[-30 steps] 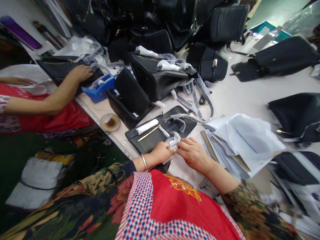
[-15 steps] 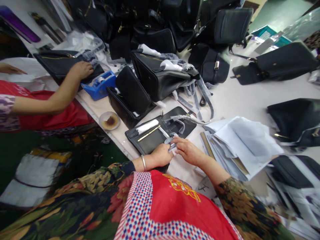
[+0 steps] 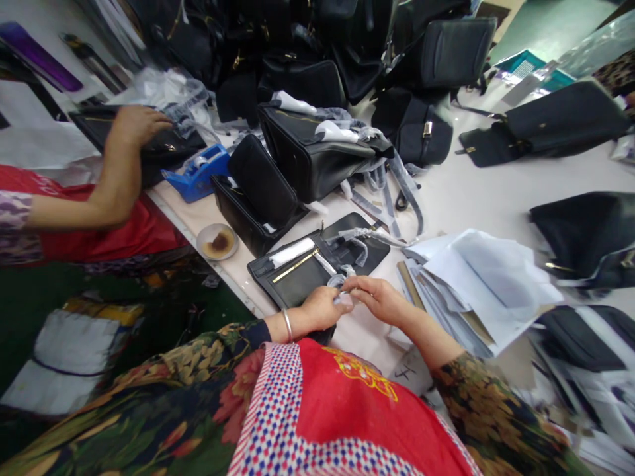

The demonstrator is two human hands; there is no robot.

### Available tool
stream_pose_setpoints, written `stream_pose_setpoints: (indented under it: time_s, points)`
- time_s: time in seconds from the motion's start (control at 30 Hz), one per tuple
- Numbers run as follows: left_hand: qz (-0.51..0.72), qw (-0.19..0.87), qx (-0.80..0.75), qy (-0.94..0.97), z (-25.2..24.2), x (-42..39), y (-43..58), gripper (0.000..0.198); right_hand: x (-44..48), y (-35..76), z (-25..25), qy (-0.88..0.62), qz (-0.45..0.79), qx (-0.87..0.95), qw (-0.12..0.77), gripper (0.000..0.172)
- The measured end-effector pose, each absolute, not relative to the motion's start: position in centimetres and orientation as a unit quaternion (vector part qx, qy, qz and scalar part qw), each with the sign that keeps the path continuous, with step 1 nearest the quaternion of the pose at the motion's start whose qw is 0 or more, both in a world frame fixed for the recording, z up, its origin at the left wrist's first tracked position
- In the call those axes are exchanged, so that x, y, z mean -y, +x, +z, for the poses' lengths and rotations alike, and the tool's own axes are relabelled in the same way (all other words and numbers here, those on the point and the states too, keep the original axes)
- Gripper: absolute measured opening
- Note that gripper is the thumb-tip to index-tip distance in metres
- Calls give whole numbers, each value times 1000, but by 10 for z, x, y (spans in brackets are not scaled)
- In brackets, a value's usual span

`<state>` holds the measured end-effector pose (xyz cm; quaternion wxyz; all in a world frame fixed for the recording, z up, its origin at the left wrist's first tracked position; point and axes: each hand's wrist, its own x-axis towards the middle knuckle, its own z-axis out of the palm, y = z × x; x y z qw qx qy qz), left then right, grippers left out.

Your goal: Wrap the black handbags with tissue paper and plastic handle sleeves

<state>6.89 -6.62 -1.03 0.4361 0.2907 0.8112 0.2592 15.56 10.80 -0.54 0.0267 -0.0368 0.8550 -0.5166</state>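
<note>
A black leather bag (image 3: 292, 284) with a gold zipper lies on the table in front of me. Its strap (image 3: 336, 281) is wrapped in clear plastic and loops up by my fingers. My left hand (image 3: 322, 309), a bangle at its wrist, is closed on the wrapped strap near the bag's lower right corner. Fingertips of my right hand (image 3: 380, 297) meet the left ones there, bent together at the same spot. What the right fingers pinch, if anything, is hidden. White wrapping (image 3: 294, 252) covers part of the bag's top.
Beside the bag stand an open black bag (image 3: 258, 198) and a larger one (image 3: 317, 162) with wrapped handles. A small dish (image 3: 217, 242) and blue tape dispenser (image 3: 198, 173) sit at the left edge. Papers (image 3: 486, 277) lie right. A co-worker's hand (image 3: 141, 124) is over another bag.
My right fingers have drawn in closer to my left hand, lower over the strap. The co-worker's arm has shifted left and up over the other bag.
</note>
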Motion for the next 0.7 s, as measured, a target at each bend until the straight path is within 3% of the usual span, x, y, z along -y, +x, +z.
stream_pose_setpoints:
  time_s: [0.1,0.37,0.53,0.7]
  points:
    - [237,402,-829,309,-8,67,70,32,-121,141,-1,-55,-475,-874,85,25]
    - [209,397,-837,314,-9,67,74,31,-108,98,9,-194,-216,-932,216,17]
    - [227,426,-825,294,-14,65,71,28,-95,103,8,-237,-204,-938,146,12]
    - [303,490,-789,214,-17,64,68,26,-102,116,-9,-161,-338,-926,49,23]
